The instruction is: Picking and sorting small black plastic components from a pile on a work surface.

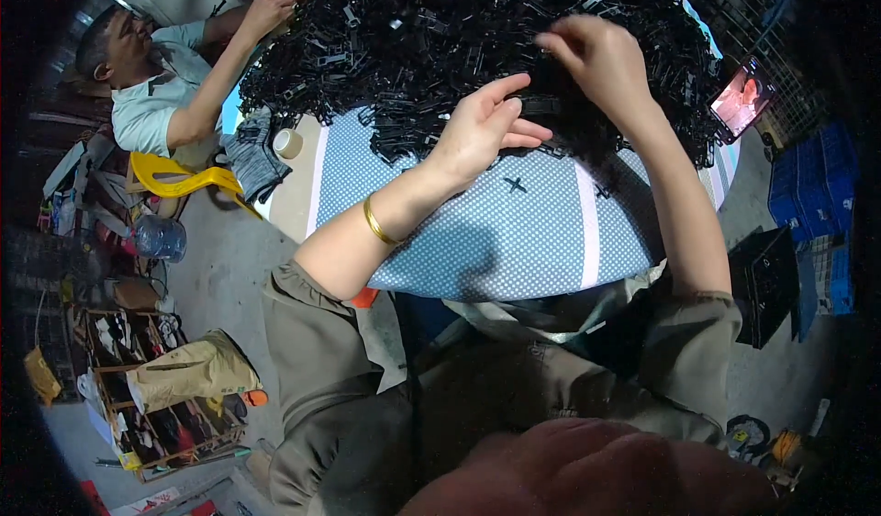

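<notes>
A big heap of small black plastic parts [413, 48] covers the far side of the table. My left hand [477, 135] is at the heap's near edge, palm turned inward and fingers stretched apart, with nothing visible in it. Farther right, my right hand [601, 52] is over the heap with bent fingers. Motion smears its fingertips, so I cannot make out whether they hold a part. On the blue dotted tablecloth [440, 250], just right of my left hand, lies a single cross-shaped black piece [515, 185].
At the far left a person [151, 94] reaches one hand to the heap. A roll of tape [287, 143] and a grey cloth [252, 162] sit by a yellow chair [184, 178]. A phone [739, 101] stands at the right edge. Blue crates [812, 185] are stacked beyond.
</notes>
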Tool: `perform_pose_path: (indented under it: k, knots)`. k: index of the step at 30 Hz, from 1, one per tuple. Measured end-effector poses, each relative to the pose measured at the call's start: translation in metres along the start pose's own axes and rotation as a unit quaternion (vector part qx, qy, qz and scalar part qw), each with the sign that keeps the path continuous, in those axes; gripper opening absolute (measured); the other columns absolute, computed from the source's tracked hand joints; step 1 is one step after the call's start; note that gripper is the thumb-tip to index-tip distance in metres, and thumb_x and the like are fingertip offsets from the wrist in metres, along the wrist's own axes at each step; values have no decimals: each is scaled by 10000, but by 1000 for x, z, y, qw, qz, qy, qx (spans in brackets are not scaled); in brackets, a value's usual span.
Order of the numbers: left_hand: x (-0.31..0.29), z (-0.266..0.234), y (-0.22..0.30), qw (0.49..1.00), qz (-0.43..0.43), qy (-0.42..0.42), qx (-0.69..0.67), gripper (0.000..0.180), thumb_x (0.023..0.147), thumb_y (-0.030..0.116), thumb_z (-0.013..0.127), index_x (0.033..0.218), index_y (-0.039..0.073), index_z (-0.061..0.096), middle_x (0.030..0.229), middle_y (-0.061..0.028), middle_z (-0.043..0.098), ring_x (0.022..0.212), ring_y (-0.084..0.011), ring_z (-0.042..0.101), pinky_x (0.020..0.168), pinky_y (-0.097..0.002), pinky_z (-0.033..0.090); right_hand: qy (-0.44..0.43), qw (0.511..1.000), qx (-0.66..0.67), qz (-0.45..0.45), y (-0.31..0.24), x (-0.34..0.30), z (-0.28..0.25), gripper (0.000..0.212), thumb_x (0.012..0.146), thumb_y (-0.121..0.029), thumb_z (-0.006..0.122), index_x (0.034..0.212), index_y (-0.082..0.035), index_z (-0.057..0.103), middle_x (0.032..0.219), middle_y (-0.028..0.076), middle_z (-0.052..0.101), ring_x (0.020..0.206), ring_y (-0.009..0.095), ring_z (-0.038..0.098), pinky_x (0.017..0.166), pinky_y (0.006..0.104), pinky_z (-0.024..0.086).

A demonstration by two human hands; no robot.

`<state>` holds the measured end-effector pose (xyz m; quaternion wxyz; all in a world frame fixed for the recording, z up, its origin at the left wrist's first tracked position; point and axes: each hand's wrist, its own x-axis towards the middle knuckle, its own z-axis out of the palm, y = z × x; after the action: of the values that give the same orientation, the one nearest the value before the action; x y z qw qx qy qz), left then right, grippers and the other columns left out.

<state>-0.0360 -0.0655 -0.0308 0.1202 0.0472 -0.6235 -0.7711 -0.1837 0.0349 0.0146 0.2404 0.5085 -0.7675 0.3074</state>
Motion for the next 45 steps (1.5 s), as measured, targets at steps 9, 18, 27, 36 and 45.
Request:
perform_pose_path:
  k: [9, 18, 27, 36, 45]
  knots:
    - [1, -2, 3, 1000, 15, 8, 18, 406, 925, 95, 320, 1286, -74, 241, 978, -231, 559, 884, -281, 609, 780, -297, 516, 51, 964, -223, -133, 29, 46, 39, 93, 703, -142, 606, 755, -66, 617, 769, 43, 604, 753, 213, 571, 605, 354, 486]
    - [5, -10, 4, 996, 21, 69, -55, 392, 905, 64, 315, 1254, -110, 278, 1108, -228, 480, 934, -265, 577, 837, -311, 488, -72, 987, 120, -83, -21, -14, -10, 110, 760, -48, 608, 858, -14, 571, 714, 96, 585, 608, 170, 590, 547, 259, 462]
    - [6, -7, -6, 998, 29, 49, 27, 363, 920, 76, 342, 1256, -58, 320, 1090, -159, 520, 920, -187, 582, 830, -274, 492, 6, 981, 24, -192, -19, -40, -7, 134, 678, -41, 649, 804, -47, 604, 727, 54, 572, 646, 199, 563, 537, 283, 470]
    - [3, -7, -1, 992, 45, 49, 104, 358, 915, 83, 369, 1254, -30, 356, 1097, -120, 519, 898, -139, 562, 830, -257, 481, 27, 978, -22, -206, -28, -44, -4, 160, 655, -40, 654, 805, -55, 600, 719, 33, 567, 622, 177, 544, 517, 270, 457]
    - [-3, -3, 7, 990, 63, 37, 120, 388, 891, 90, 440, 1254, -26, 369, 1028, -98, 545, 849, -117, 559, 815, -248, 482, 79, 979, -7, -189, -31, -45, -1, 170, 639, -50, 666, 796, -53, 603, 760, 39, 596, 660, 187, 567, 551, 274, 470]
